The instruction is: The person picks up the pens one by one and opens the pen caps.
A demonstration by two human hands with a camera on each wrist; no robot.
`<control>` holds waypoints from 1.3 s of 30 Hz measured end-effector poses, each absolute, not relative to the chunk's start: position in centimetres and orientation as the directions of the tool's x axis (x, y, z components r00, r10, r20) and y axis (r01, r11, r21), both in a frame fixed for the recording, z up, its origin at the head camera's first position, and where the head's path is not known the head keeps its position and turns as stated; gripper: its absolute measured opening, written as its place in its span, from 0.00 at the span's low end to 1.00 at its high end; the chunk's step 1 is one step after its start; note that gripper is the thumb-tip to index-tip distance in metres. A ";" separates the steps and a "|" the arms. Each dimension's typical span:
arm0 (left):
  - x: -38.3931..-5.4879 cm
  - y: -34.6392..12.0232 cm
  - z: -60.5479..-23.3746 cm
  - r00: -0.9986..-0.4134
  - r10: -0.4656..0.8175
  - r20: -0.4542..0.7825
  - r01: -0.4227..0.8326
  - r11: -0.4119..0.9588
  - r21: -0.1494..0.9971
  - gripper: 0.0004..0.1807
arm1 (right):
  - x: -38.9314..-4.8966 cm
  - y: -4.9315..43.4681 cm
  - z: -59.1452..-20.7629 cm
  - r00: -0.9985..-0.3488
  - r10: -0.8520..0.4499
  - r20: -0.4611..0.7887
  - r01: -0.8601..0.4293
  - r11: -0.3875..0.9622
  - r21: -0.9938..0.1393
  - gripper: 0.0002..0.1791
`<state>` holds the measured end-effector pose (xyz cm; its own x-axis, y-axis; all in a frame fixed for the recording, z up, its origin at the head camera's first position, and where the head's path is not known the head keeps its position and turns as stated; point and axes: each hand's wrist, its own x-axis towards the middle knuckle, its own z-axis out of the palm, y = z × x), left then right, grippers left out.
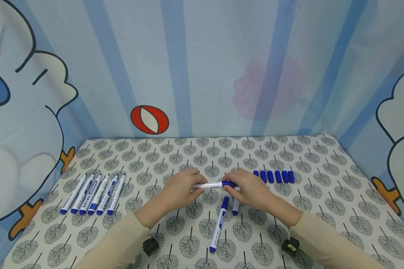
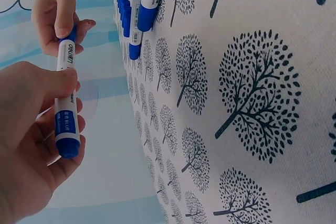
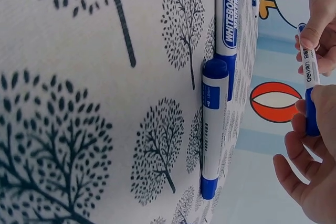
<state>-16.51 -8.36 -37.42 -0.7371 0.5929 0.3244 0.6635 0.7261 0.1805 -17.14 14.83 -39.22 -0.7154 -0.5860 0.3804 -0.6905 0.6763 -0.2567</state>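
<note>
A white whiteboard marker with a blue cap is held level above the table between both hands. My left hand grips the marker's barrel, thumb on top, as the left wrist view shows. My right hand pinches the capped end between thumb and fingers. Beneath the hands a capped marker lies slanted on the cloth. Another marker lies beside it, partly hidden by the right hand in the head view.
Several markers without caps lie side by side at the left. Several loose blue caps stand in a row beyond the right hand. The tree-print tablecloth reaches back to a cartoon-printed fabric wall, which also rises at both sides.
</note>
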 end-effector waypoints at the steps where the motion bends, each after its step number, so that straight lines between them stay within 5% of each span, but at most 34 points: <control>1: -16.5 -8.4 -37.4 -0.730 0.596 0.334 0.670 0.721 0.177 0.09 | -17.1 14.8 -39.2 -0.715 -0.590 0.375 -0.691 0.675 -0.257 0.09; 15: -16.3 -10.2 -37.9 -0.702 0.587 0.403 0.684 0.714 0.151 0.11 | -17.5 17.4 -39.9 -0.719 -0.598 0.354 -0.693 0.652 -0.308 0.05; 27: -16.5 -11.2 -37.6 -0.803 0.499 0.327 0.570 0.803 0.174 0.12 | -17.7 18.8 -39.5 -0.798 -0.519 0.305 -0.601 0.722 -0.343 0.08; 39: -16.6 -12.0 -37.6 -0.897 0.386 0.215 0.432 0.870 0.238 0.10 | -17.5 19.2 -39.5 -0.791 -0.505 0.344 -0.597 0.760 -0.257 0.14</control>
<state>-16.65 -11.98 -37.55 -0.8970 0.3862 0.2151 0.4317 0.8700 0.2382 -17.51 19.24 -39.49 -0.7913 -0.5052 0.3444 -0.5970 0.7600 -0.2567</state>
